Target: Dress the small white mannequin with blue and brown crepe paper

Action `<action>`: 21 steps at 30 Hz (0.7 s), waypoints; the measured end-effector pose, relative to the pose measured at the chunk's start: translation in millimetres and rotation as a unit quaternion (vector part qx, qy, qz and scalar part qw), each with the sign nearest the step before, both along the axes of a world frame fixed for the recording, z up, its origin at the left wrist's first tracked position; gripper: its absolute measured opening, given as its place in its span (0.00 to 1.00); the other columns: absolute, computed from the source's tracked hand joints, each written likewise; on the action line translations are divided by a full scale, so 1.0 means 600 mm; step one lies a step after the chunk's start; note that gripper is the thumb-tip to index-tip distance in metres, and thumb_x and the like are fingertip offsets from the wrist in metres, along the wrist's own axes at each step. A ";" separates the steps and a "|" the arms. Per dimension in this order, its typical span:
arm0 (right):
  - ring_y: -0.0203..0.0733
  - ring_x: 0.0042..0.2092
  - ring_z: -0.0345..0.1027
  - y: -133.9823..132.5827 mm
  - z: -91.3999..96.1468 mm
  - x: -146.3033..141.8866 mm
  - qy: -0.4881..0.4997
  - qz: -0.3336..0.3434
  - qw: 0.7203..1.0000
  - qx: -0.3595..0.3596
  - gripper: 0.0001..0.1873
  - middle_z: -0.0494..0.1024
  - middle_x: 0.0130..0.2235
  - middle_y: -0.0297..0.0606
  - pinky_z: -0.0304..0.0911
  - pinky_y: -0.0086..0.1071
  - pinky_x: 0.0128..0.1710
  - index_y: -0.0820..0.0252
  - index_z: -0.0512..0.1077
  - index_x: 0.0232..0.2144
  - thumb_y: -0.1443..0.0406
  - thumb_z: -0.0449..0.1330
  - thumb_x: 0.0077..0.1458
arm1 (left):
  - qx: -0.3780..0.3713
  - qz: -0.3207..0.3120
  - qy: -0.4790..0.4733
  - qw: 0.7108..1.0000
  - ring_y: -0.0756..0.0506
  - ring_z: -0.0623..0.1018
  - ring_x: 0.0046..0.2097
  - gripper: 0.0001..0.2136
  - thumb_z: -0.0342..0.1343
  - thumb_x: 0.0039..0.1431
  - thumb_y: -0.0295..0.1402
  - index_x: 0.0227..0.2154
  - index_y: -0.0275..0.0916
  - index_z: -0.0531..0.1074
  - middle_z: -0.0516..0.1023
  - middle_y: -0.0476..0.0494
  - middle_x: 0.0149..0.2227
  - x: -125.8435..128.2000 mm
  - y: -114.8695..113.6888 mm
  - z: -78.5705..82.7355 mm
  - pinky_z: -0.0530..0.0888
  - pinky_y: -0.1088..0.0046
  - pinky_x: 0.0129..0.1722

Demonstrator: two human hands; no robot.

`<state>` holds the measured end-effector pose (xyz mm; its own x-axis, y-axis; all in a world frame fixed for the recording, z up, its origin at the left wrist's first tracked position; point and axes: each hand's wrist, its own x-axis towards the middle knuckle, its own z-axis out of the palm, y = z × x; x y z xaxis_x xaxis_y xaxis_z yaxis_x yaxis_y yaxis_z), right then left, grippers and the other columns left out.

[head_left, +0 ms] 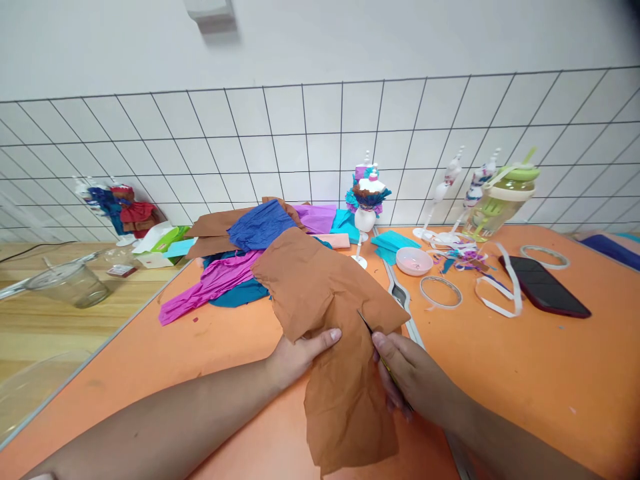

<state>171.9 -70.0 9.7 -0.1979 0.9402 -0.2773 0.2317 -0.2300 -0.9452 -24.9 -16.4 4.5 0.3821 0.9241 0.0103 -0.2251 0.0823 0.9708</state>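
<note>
A large sheet of brown crepe paper (325, 313) lies draped over the orange table (525, 373) in front of me. My left hand (300, 357) pinches its left edge, thumb on top, fingers tucked under the sheet. My right hand (407, 377) is closed round a pair of scissors (373, 340) with a yellowish handle. The dark blades point up and left into the sheet's right edge. Part of the scissors is hidden by my fingers and the paper.
Behind lies a pile of blue, magenta, purple, teal and brown crepe sheets (250, 257). A small dress-form with paper skirt (369, 200), a pink dish (414, 261), tape rings (441, 291), a black phone (544, 287), a green-lidded bottle (500, 200) and a glass jar (73, 283) stand around.
</note>
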 end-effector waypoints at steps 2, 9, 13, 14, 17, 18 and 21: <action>0.34 0.12 0.55 0.000 0.005 0.000 -0.008 -0.001 1.000 -0.003 0.28 0.63 0.11 0.24 0.61 0.30 0.18 0.55 0.61 0.26 0.39 0.42 0.59 | -0.008 -0.004 -0.008 1.000 0.33 0.74 0.56 0.27 0.66 0.51 0.38 0.55 0.38 0.71 0.80 0.36 0.48 -0.001 0.000 -0.003 0.68 0.51 0.59; 0.34 0.13 0.59 0.000 0.011 0.002 0.017 0.039 0.999 -0.031 0.33 0.65 0.12 0.29 0.57 0.29 0.16 0.55 0.59 0.20 0.37 0.40 0.58 | -0.104 -0.026 -0.061 0.992 0.31 0.76 0.53 0.24 0.66 0.50 0.38 0.50 0.35 0.74 0.81 0.33 0.45 -0.001 -0.002 -0.002 0.71 0.48 0.54; 0.35 0.14 0.62 0.001 0.001 0.003 0.045 0.032 0.998 -0.035 0.31 0.69 0.14 0.29 0.57 0.28 0.16 0.56 0.61 0.24 0.38 0.41 0.58 | -0.125 -0.033 -0.061 0.990 0.30 0.76 0.53 0.22 0.66 0.49 0.39 0.46 0.34 0.76 0.81 0.32 0.44 0.001 -0.001 0.000 0.72 0.47 0.52; 0.35 0.15 0.62 0.001 -0.001 0.003 0.046 0.030 0.998 -0.040 0.31 0.70 0.14 0.29 0.57 0.28 0.16 0.56 0.61 0.24 0.38 0.41 0.58 | -0.111 -0.036 -0.056 0.992 0.30 0.75 0.55 0.22 0.65 0.50 0.39 0.47 0.34 0.76 0.81 0.33 0.44 0.001 -0.001 0.000 0.72 0.48 0.54; 0.36 0.16 0.63 0.002 -0.001 0.003 0.037 0.023 0.998 -0.048 0.32 0.70 0.15 0.30 0.57 0.29 0.17 0.56 0.61 0.23 0.37 0.42 0.58 | -0.037 -0.060 -0.026 0.997 0.32 0.70 0.59 0.24 0.65 0.51 0.37 0.51 0.37 0.73 0.79 0.35 0.50 -0.001 0.000 0.000 0.69 0.51 0.57; 0.37 0.16 0.64 0.002 0.001 0.004 0.033 0.021 0.998 -0.045 0.32 0.70 0.15 0.30 0.57 0.29 0.17 0.56 0.62 0.23 0.37 0.42 0.58 | -0.012 -0.068 -0.012 0.998 0.33 0.70 0.60 0.25 0.65 0.51 0.37 0.53 0.38 0.72 0.77 0.36 0.52 -0.002 -0.001 -0.001 0.69 0.52 0.58; 0.38 0.18 0.65 0.005 0.006 0.005 0.013 0.022 0.999 -0.031 0.32 0.70 0.15 0.31 0.59 0.31 0.19 0.56 0.63 0.23 0.37 0.43 0.57 | 0.045 -0.078 0.037 0.995 0.35 0.70 0.60 0.25 0.63 0.54 0.36 0.56 0.41 0.70 0.75 0.38 0.55 -0.005 -0.005 -0.004 0.68 0.54 0.59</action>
<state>174.8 -67.0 13.3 -0.2466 0.9119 -0.3280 0.2182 -0.2776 -0.9356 -28.0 -19.4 2.4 0.5232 0.8503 0.0575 -0.1446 0.0221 0.9892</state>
